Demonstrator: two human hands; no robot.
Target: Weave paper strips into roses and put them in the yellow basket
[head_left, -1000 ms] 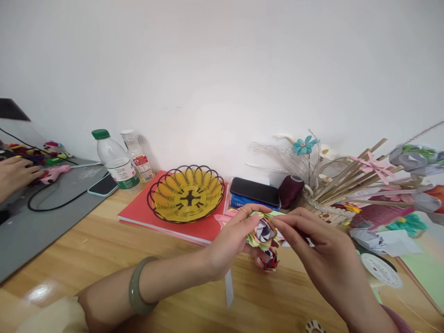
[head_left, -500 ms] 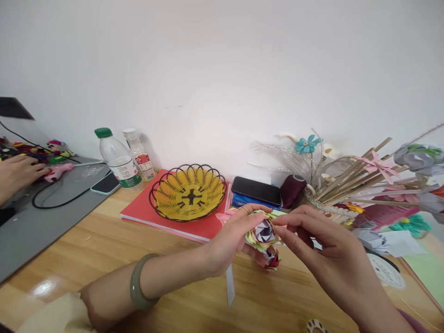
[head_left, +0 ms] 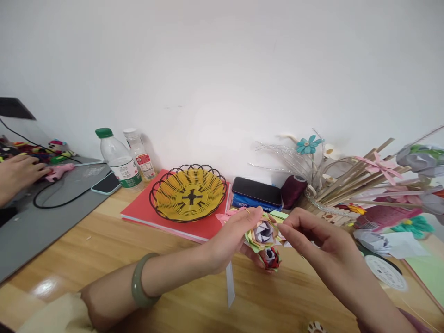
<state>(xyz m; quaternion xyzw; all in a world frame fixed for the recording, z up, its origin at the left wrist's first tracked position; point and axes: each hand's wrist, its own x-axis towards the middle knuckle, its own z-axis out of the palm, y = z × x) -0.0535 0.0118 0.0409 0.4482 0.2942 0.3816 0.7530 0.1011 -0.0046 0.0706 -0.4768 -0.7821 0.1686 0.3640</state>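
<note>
My left hand (head_left: 229, 240) is wrapped round a folded paper flower (head_left: 264, 232) with a purple-white centre and yellow-green outer petals. Just beneath it, a red paper flower (head_left: 269, 258) hangs close to the same fingers. My right hand (head_left: 312, 236) has thumb and forefinger pinched at the right edge of the yellow-green flower, seemingly on a petal tip; the contact is small. A white paper strip (head_left: 230, 286) extends downward below my left hand.
A yellow woven basket (head_left: 190, 196) rests on red paper (head_left: 135, 206). Behind are bottles (head_left: 121, 162), phones (head_left: 256, 190) and dark thread (head_left: 293, 190). Sticks and craft flowers (head_left: 364, 175) crowd the right. Another person's hand (head_left: 24, 173) touches a pink toy (head_left: 59, 172) at left.
My right hand has shifted slightly right and down, while my left forefinger has drawn back. The yellow-green flower now shows more of its face, and the red flower is more visible.
</note>
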